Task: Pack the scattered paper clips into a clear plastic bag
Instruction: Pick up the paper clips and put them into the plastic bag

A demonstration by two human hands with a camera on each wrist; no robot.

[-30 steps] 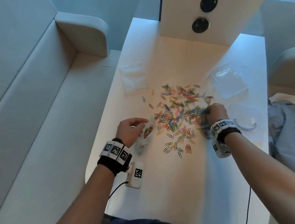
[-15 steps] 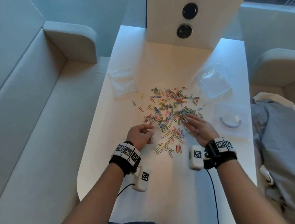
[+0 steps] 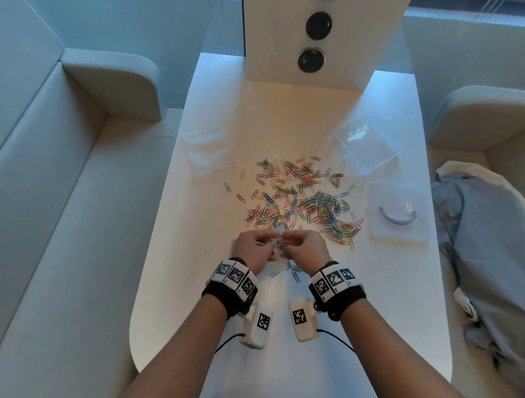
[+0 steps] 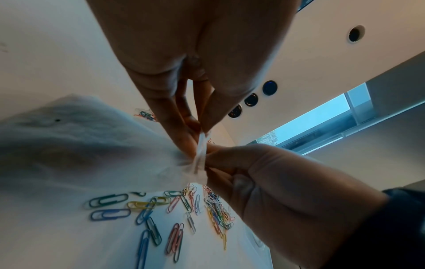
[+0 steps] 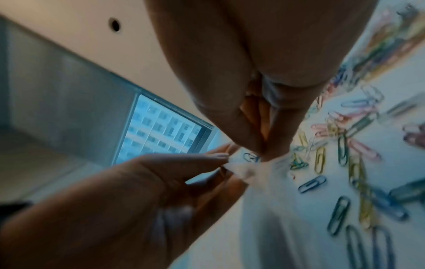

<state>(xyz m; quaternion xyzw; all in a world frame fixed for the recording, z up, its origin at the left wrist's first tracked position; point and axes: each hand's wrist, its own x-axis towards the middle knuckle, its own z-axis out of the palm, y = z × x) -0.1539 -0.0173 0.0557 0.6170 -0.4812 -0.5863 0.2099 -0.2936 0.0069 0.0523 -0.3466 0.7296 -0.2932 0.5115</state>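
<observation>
1. While I watch from the head view, my left hand point(image 3: 252, 250) and right hand point(image 3: 302, 247) meet low over the desk point(image 3: 201, 313), fingertips almost touching each other.
2. Between them sits the clear plastic bag point(image 3: 280, 244); each hand pinches its top edge with thumb and forefinger, the other fingers loosely curled.
3. From the left wrist view, the left hand point(image 4: 184, 76) nips the bag's rim point(image 4: 199, 154) from above, and the right hand point(image 4: 271, 182) nips it from the side, just beside the left fingertips.
4. Below that pinched rim the bag billows out towards the left wrist as a cloudy sheet.
5. From the right wrist view, which is blurred, the right hand point(image 5: 257, 91) closes on the crumpled rim point(image 5: 241, 167), and the left hand point(image 5: 128, 200) holds the same rim from the other side.
6. One blue clip point(image 5: 250, 156) shows at the rim, right by the right fingertips; I cannot tell whether it is inside the bag.
7. Paper clips point(image 3: 299, 202) lie scattered on the desk just beyond both hands, the thickest part beyond the right hand.
8. A few stray clips point(image 3: 293, 273) lie under the hands, near the wrists.
9. Another flat plastic bag point(image 3: 209, 154) lies well beyond the left hand.
</observation>
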